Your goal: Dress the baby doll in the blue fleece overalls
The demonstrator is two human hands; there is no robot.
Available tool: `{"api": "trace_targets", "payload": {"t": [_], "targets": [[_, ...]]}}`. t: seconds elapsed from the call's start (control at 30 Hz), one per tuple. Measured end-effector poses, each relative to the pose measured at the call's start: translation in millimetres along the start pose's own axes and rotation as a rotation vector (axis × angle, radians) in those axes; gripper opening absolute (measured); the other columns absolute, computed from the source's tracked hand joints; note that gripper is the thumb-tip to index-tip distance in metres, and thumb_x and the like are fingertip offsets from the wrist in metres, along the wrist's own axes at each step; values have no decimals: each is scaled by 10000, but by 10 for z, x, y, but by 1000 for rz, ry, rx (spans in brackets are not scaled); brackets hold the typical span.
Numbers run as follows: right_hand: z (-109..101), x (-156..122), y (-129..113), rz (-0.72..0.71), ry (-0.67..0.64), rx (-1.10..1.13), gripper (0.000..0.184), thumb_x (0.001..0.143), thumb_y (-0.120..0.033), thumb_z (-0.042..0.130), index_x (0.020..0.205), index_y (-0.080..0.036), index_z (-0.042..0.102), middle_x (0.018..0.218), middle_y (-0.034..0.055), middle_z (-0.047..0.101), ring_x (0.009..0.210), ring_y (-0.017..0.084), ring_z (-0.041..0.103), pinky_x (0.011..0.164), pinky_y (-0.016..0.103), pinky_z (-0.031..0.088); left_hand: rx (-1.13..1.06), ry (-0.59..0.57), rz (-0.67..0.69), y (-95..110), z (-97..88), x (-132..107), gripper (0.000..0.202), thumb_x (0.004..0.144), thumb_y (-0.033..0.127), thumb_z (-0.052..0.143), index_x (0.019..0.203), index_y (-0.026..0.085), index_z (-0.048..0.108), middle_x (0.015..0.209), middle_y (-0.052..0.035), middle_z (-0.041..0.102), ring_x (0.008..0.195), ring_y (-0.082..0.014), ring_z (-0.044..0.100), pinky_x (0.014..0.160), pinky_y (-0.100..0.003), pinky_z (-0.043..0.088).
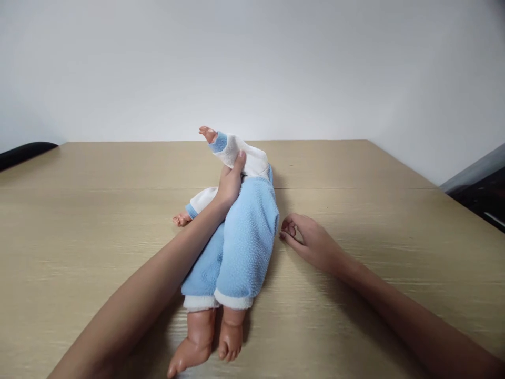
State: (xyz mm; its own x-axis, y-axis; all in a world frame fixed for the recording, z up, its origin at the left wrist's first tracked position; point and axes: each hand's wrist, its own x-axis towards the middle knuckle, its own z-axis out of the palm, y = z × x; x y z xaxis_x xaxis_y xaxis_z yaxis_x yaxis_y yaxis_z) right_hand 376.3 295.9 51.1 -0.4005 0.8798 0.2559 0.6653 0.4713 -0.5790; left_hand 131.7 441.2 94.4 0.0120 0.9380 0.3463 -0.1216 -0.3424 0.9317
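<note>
A baby doll point(246, 237) in a light blue fleece outfit with white sleeves and white cuffs lies tilted on its side, feet towards me. My left hand point(233, 176) grips its upper body near the raised arm, thumb resting on the white sleeve point(252, 158). The doll's other arm point(201, 201) stretches left on the table, partly behind my forearm. No head of the doll can be seen. Just right of the doll's back, my right hand point(300, 234) hovers close to the fabric, fingers loosely curled with a small gap between thumb and forefinger, and nothing visible in it.
The wooden table point(374, 221) has a thin seam running across it behind the doll. A pale wall point(252, 68) rises beyond the far edge. Dark objects stand beside the table at the left point(27, 152) and the right point(483, 192).
</note>
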Motion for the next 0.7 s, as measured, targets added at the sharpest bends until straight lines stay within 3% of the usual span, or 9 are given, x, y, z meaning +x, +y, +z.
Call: {"api": "trace_targets", "payload": {"t": [0.13,0.23,0.33,0.43,0.53,0.63,0.7], "targets": [[11,4,90,77,39,122,233,1063,-343,649,1272,-248,608,931,22,679,859,246,645,821,409,492,91,6,35,45,139,-53,623,1037,660,620,1382,147,696,1459,-144,737,1466,-329,618,1260,-438,453],[22,38,194,184,120,369,309,1073,-471,652,1280,-245,618,925,22,681,810,229,628,805,398,522,259,-5,74,74,289,-95,548,1063,600,599,1367,158,705,1457,-141,743,1423,-338,644,1237,-455,457],[1,93,290,325,213,637,412,1076,-610,604,1277,-252,637,1079,63,727,895,234,686,816,381,572,497,-67,158,80,458,-148,457,1071,530,596,1348,186,714,1404,-138,768,1367,-341,677,1181,-465,489],[-89,152,363,427,243,790,553,1111,-701,392,1334,-256,633,1146,87,746,913,237,730,766,365,613,758,-204,228,107,610,-226,406,1049,468,629,1344,202,713,1349,-142,779,1279,-355,709,1106,-476,524],[-248,189,423,540,211,1095,673,1111,-731,264,1361,-255,669,1194,109,776,950,258,760,757,381,641,1015,-398,299,170,709,-310,458,1006,450,675,1398,217,707,1335,-156,759,1261,-396,681,1096,-531,514],[-415,193,489,644,149,1404,720,1102,-755,237,1301,-249,710,1116,109,822,934,298,781,883,508,668,1119,-556,372,251,722,-372,531,977,438,712,1476,261,679,1309,-133,741,1310,-388,630,1149,-541,478],[-493,181,539,712,134,1508,699,1104,-754,267,1223,-241,727,1022,96,840,906,306,791,971,579,654,1099,-597,405,314,664,-405,528,999,453,697,1493,268,663,1323,-124,723,1321,-358,619,1156,-511,477]]}}
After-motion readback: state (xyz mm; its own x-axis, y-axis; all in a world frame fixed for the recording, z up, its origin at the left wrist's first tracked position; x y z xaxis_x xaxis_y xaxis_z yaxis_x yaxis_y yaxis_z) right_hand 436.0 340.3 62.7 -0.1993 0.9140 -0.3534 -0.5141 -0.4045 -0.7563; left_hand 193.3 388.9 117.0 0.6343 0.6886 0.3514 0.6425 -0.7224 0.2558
